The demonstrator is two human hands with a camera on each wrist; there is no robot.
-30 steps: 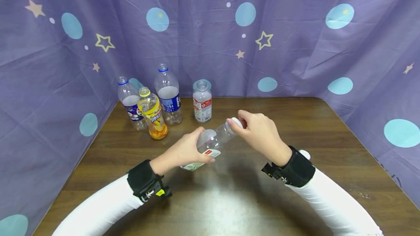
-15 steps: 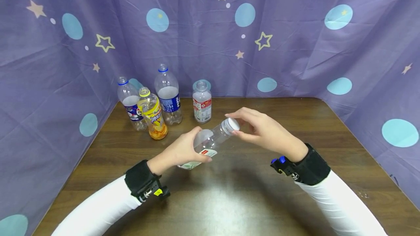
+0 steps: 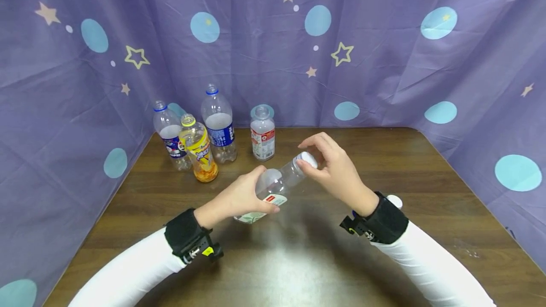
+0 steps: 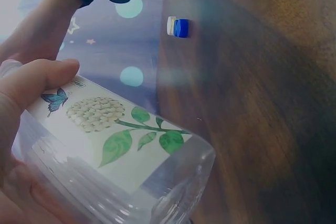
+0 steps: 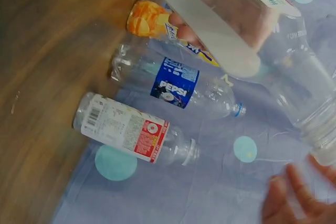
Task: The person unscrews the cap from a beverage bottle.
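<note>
A clear plastic bottle (image 3: 273,186) with a flower label (image 4: 105,119) is tilted above the wooden table (image 3: 298,259), its neck pointing up and right. My left hand (image 3: 249,193) grips its body, thumb on the label. At the neck, my right hand (image 3: 314,158) pinches the white cap (image 3: 308,159) with curled fingers. In the right wrist view the bottle (image 5: 273,51) fills the upper right, and my fingers (image 5: 294,198) show blurred at the bottom right.
Several uncapped bottles stand at the back left: a Pepsi bottle (image 3: 219,127), a smaller Pepsi one (image 3: 170,136), an orange one (image 3: 198,150) and a red-label one (image 3: 262,136). A loose white cap (image 3: 395,199) lies by my right wrist. Purple curtain (image 3: 384,60) surrounds the table.
My right hand let its fingers spread off the cap half a second ago and has now closed round it again, the wrist swinging back left. The left hand and bottle stay almost still.
</note>
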